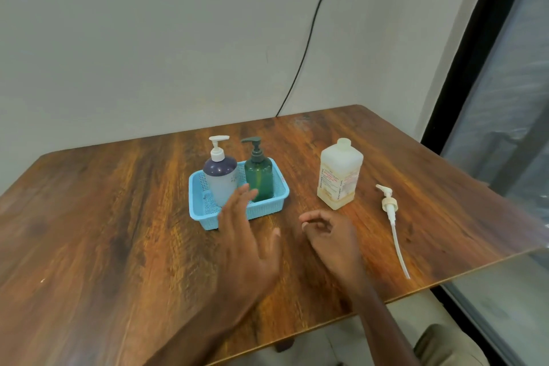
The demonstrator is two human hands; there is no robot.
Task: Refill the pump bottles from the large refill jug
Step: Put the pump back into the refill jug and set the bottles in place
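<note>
Since the wooden table [118, 217] puts everything within the person's reach, each thing can be taken up in turn. Its widest load is the blue basket [196, 205], left of centre, which keeps the two pump bottles together and upright, probably so that they move as a pair.

Right of the basket and well apart from it stands the refill jug [340, 175], a square pale container with a label. It is upright with no pump on its neck, and I cannot tell whether a cap sits there.

Inside the basket, the frosted bottle [221, 181] with a dark shoulder and a white pump stands at the left. The green bottle [258, 178] with a dark pump is just beside it at the right. Both pumps are on, so neither bottle is ready to take liquid yet.

The left hand [246, 235] is stretched forward with fingers straight and spread, holding nothing. In this view it overlaps the basket's front wall and the green bottle's base — whether it touches either I cannot tell. The right hand [329, 235] hovers above the table near the jug, its fingers loosely curled around nothing.

Smallest, a loose white pump [389, 205] with a long tube lies flat to the right of the jug and apart from it — likely the jug's own, laid aside to free the neck for pouring.
</note>
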